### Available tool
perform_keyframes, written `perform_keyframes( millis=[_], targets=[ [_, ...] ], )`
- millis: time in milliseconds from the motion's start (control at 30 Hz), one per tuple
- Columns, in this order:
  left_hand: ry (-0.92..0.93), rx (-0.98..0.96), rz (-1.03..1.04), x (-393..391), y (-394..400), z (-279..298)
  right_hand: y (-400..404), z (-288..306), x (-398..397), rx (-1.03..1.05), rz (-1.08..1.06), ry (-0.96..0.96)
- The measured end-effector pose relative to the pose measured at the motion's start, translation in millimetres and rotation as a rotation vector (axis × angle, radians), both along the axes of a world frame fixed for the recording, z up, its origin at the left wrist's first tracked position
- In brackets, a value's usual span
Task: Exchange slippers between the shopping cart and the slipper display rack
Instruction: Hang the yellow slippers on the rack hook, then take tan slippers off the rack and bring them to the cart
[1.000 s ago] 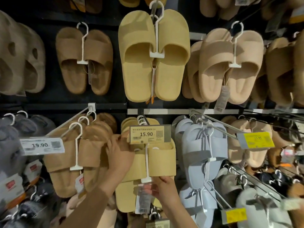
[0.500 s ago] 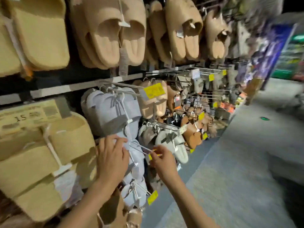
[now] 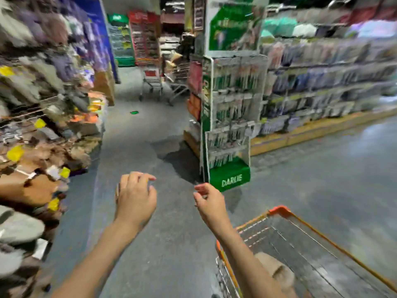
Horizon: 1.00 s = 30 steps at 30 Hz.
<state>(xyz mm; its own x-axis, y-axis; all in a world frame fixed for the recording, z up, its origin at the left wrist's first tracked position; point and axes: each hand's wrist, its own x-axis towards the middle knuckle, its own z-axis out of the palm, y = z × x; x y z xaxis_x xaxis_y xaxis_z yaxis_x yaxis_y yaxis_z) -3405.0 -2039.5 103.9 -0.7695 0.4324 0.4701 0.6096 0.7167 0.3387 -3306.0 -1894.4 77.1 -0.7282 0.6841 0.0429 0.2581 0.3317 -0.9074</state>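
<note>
The slipper display rack (image 3: 40, 151) runs along the left edge, blurred, with hanging slippers and yellow price tags. An orange-rimmed shopping cart (image 3: 305, 222) stands at the lower right, and a beige slipper (image 3: 277, 274) lies in it, partly behind my right forearm. My left hand (image 3: 135, 198) hovers over the aisle floor with its fingers loosely curled and nothing in it. My right hand (image 3: 209, 201) is just left of the cart's front corner, fingers apart and empty.
A green toothpaste stand (image 3: 227, 117) rises ahead, right of centre, at the end of a shelf row (image 3: 326, 82). Other carts (image 3: 154, 82) stand far down the aisle. Grey floor (image 3: 154, 147) stretches ahead and to the right.
The view has swung right, away from the rack toward the aisle and cart. Both hands have left the hanging slippers and now hold nothing in mid-air.
</note>
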Motion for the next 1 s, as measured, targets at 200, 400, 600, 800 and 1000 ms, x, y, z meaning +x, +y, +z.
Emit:
perform_keyframes(
  millis=[200,400,600,800,1000],
  targets=[
    [-0.075,-0.040,-0.369,90,138,-31,103,-34,126,-0.079,-0.284,-0.085],
    [-0.190,-0.239,-0.632,167,228,-70,145,-58,255,-0.185,-0.678,-0.104],
    [-0.274,-0.496,-0.805,202,261,-130,132,-100,307,-0.308,-0.832,-0.223],
    [-0.386,-0.726,-0.841,204,269,-183,130,-142,290,-0.450,-0.814,-0.389],
    [-0.537,-0.880,-0.843,204,266,-237,129,-187,245,-0.545,-0.657,-0.600]
  ],
)
